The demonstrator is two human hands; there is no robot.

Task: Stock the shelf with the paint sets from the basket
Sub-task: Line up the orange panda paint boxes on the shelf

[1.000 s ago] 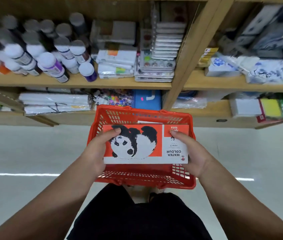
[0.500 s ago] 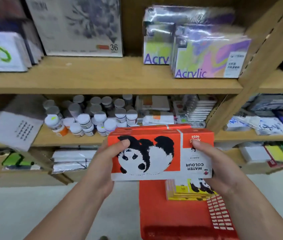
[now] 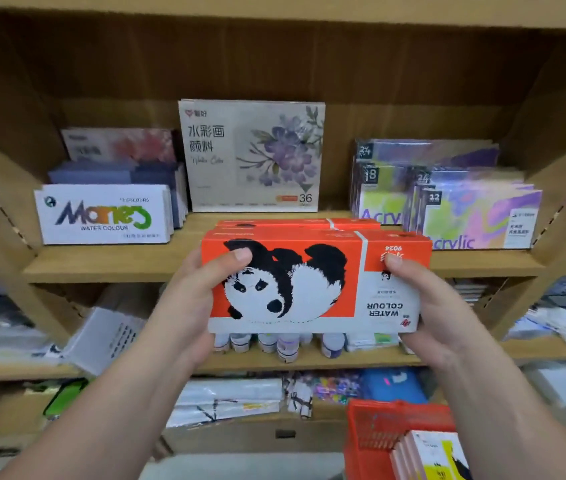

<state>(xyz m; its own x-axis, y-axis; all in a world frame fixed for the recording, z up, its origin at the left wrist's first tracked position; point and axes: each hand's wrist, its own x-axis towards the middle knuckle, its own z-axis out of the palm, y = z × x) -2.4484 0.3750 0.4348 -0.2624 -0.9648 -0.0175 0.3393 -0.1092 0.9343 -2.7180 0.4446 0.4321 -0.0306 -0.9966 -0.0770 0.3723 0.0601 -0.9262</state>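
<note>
I hold a stack of orange panda water colour sets (image 3: 312, 282) upside down, level with the front edge of the wooden shelf (image 3: 108, 265). My left hand (image 3: 191, 306) grips the stack's left end and my right hand (image 3: 430, 306) grips its right end, thumbs on the front face. The boxes behind the front one reach over the shelf board. The red basket (image 3: 371, 431) sits low at the bottom right, with yellow panda sets (image 3: 437, 459) still inside.
On the same shelf stand a white Marie's water colour box (image 3: 101, 216) at left, a floral 36-colour box (image 3: 250, 157) behind, and Acrylic sets (image 3: 475, 213) at right. The board between them is bare. Paint bottles (image 3: 285, 344) fill the shelf below.
Both hands lifted the panda sets from the basket up to the upper shelf. My view rose with them, and the basket dropped to the bottom right.
</note>
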